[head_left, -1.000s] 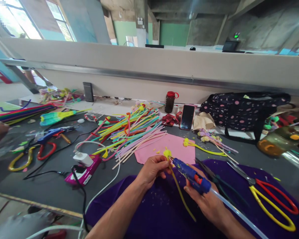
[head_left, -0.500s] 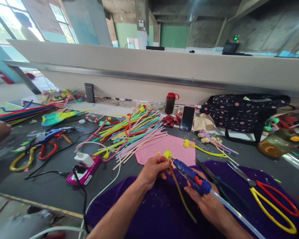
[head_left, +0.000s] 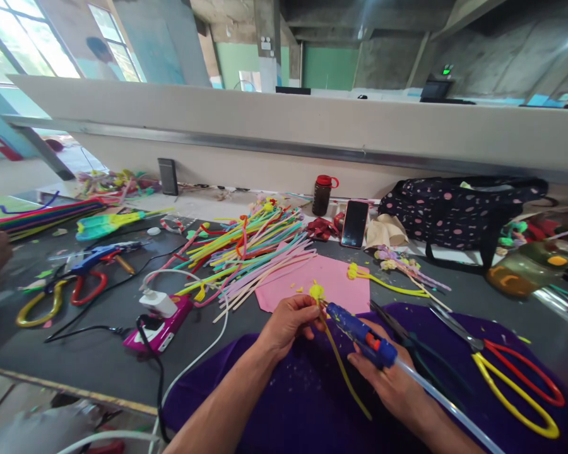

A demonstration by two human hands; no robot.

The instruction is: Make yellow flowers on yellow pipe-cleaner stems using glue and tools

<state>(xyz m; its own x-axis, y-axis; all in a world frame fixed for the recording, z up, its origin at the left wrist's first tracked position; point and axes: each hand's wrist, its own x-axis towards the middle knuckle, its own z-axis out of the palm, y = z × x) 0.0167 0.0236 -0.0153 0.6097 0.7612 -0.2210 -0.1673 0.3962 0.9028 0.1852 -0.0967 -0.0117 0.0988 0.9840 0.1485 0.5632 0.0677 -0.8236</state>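
Fingers (head_left: 307,313) of the left hand (head_left: 288,323) pinch the stem (head_left: 343,373) just below its bud (head_left: 317,291) (nozzle (head_left: 329,307) touching there), while the right hand (head_left: 392,383) wraps closed around the glue gun (head_left: 360,330).

Pretty clearly a craft workshop set up in some big industrial-type hall. There's a long dark worktable (head_left: 76,359) buried in colourful craft sticks (head_left: 250,249) (foam or pipe cleaners, hard to tell from here). A hot glue gun (head_left: 360,329) sits at a half-made yellow flower (head_left: 317,291), plus a second glue gun (head_left: 97,254), big scissors (head_left: 477,345) and trimmings everywhere. Bare concrete beams (head_left: 392,44) and tall windows (head_left: 9,50) overhead, so not somebody's home.
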